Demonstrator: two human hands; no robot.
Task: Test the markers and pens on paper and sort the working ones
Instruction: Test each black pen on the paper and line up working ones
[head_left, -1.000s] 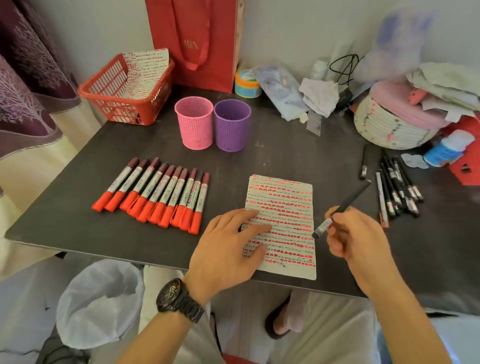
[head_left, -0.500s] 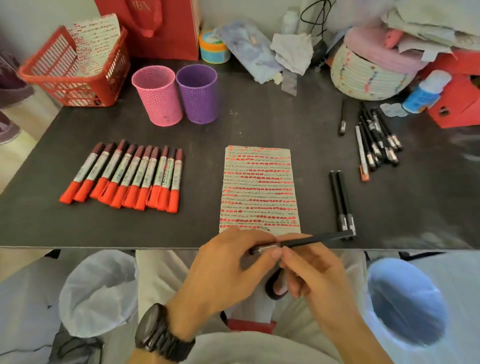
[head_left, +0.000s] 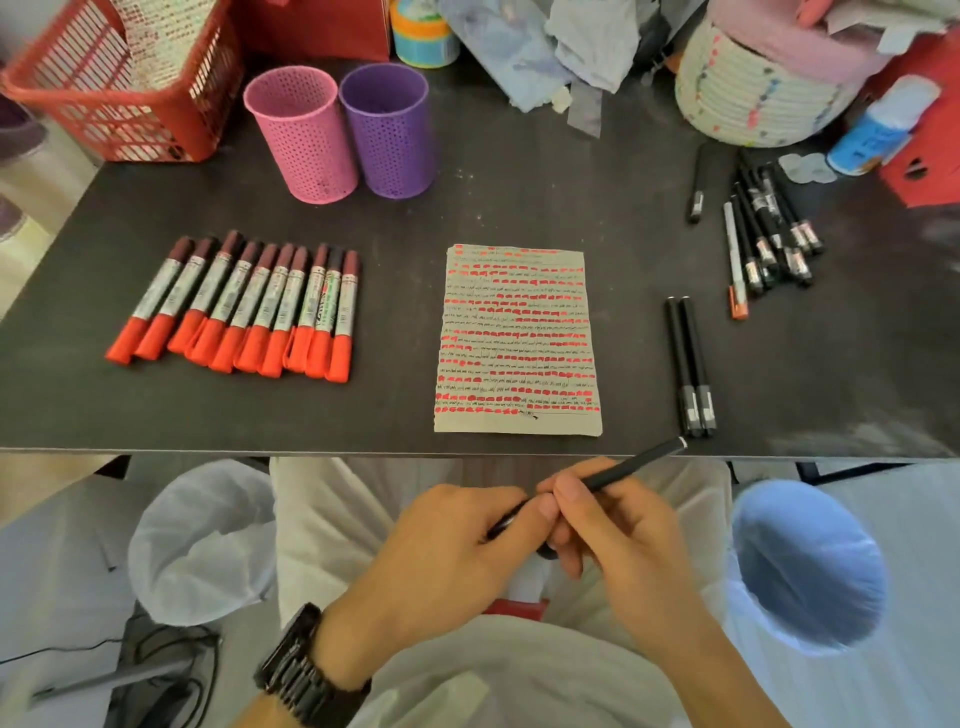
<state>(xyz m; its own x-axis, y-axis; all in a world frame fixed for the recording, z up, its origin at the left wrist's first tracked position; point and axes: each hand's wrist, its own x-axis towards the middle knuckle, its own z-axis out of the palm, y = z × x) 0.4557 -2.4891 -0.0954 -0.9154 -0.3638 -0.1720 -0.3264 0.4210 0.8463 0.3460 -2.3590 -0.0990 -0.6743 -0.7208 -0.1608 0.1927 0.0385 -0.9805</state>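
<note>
Both hands hold one thin black pen (head_left: 631, 465) over my lap, just below the table's front edge. My right hand (head_left: 618, 540) pinches its barrel; my left hand (head_left: 457, 551) grips its near end, which the fingers hide. On the dark table lies a sheet of paper (head_left: 517, 340) filled with red and black test marks. A row of several red markers (head_left: 244, 306) lies left of it. Two black pens (head_left: 691, 364) lie side by side right of the paper, and a pile of several black pens (head_left: 763, 234) sits further back right.
A pink mesh cup (head_left: 304, 132) and a purple mesh cup (head_left: 389, 127) stand behind the markers. A red basket (head_left: 104, 93) sits at the back left, a woven basket (head_left: 748, 98) at the back right. A white-lined bin (head_left: 202, 540) and a blue-lined bin (head_left: 808, 561) flank my legs.
My left hand has left the paper and joined my right hand on the pen. Both hands drew back off the table to my lap. The view tilted down.
</note>
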